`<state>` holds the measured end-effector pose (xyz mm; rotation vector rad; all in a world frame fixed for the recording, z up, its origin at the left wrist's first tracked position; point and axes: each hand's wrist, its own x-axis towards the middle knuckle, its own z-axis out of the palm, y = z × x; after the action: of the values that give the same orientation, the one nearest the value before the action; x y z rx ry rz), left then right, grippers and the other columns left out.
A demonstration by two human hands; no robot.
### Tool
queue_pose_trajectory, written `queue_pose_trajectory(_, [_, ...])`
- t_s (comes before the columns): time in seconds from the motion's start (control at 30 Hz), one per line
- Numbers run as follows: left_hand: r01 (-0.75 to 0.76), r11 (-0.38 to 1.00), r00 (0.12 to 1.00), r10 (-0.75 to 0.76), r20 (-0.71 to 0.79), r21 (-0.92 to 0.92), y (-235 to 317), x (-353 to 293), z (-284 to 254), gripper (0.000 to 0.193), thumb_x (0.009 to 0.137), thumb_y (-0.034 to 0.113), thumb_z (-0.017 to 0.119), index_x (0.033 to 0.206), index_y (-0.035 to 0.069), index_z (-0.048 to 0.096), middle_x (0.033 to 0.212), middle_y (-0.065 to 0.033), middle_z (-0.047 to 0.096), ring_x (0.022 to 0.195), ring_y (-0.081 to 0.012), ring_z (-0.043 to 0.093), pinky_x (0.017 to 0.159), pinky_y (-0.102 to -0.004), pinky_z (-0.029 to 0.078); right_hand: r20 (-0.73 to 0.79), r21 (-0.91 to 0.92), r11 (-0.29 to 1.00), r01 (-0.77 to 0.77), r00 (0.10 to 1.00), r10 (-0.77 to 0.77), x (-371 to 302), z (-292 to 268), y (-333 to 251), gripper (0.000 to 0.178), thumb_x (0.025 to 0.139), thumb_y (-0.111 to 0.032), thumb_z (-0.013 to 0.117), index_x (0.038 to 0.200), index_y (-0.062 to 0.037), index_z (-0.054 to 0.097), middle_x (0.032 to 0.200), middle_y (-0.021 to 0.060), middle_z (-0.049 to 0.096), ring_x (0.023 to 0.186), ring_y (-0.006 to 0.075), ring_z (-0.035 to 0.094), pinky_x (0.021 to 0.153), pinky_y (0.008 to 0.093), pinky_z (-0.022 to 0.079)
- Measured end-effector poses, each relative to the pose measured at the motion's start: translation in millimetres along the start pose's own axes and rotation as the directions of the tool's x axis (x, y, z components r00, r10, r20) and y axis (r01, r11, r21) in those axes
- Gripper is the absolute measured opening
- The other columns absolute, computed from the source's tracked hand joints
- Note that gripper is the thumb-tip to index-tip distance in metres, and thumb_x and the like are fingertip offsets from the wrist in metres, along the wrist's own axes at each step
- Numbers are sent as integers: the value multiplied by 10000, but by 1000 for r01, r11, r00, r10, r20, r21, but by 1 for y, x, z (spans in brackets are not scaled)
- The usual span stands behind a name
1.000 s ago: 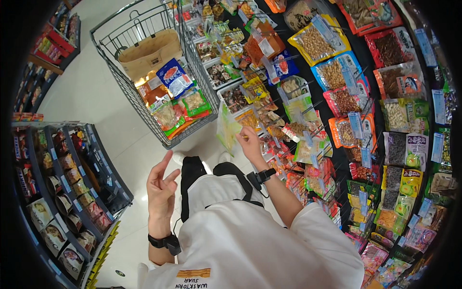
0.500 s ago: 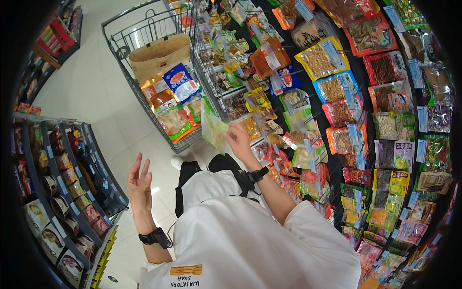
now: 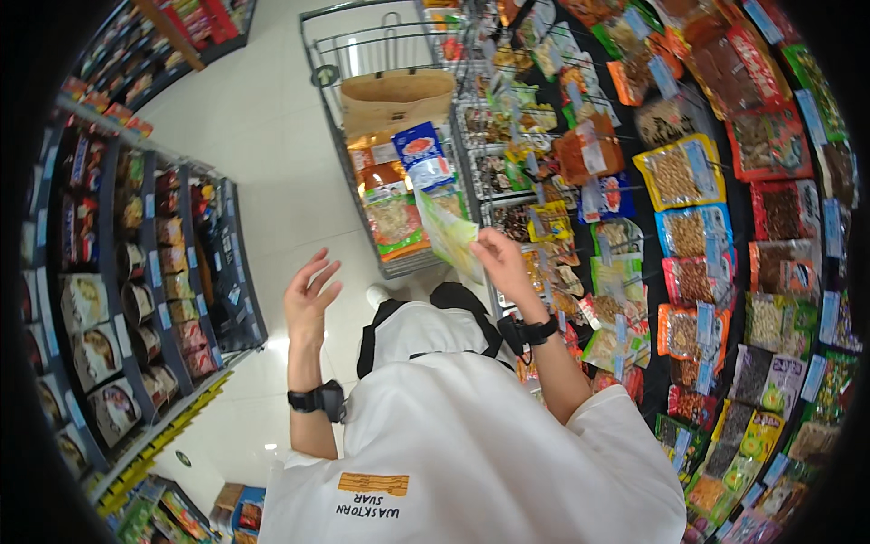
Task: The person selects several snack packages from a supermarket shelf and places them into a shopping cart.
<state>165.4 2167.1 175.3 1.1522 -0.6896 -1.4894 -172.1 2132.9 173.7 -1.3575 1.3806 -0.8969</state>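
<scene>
A green-and-clear snack packet (image 3: 448,234) is pinched by its right edge in my right hand (image 3: 503,258), in front of the cart's near end. My left hand (image 3: 310,288) is raised to the left of the cart with its fingers apart and nothing in it. The wire shopping cart (image 3: 347,195) stands ahead of me. Inside it lie a blue-and-white packet (image 3: 422,156), a green-edged clear packet (image 3: 392,220), an orange-brown packet (image 3: 376,172) and an open brown paper bag (image 3: 399,95).
A display rack of hanging snack packets (image 3: 681,172) curves along my right, close to the cart. Shelves with bowls and packets (image 3: 136,272) stand at the left. Pale floor tiles (image 3: 281,136) run between shelf and cart. Another shelf (image 3: 168,63) is at the far left.
The view has turned, so cart and racks appear farther right. My right hand still holds the packet, which now shows more of its flat face. My left hand stays raised, its fingers more spread.
</scene>
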Motion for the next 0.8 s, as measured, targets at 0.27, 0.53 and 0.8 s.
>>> queue_pose_trajectory(0.27, [-278,866,950,183,253,416,11,8,51,464,787,118,700,1203,-8,539,1254,-129,538,1031,-186,579,838,-331,496,36,497,867,1,999,-22,10,9,-87,134,958,-155,493,1003,-33,526,955,26,632,846,69,597,765,226,468])
queue_pose_trajectory(0.53, [147,980,958,-174,227,134,14,1,66,264,864,142,635,1050,-42,606,944,-62,657,812,-100,613,721,-253,506,220,601,731,-323,946,238,0,41,-79,338,950,-157,504,1255,-28,439,1132,57,594,991,119,595,842,270,488])
queue_pose_trajectory(0.8, [193,965,933,-237,270,179,11,2,51,318,826,127,677,1075,-46,582,986,-92,655,848,-130,629,764,-280,512,163,577,781,-239,971,176,-16,61,-75,429,888,-8,541,1292,-3,397,1165,108,601,1060,149,579,909,273,454])
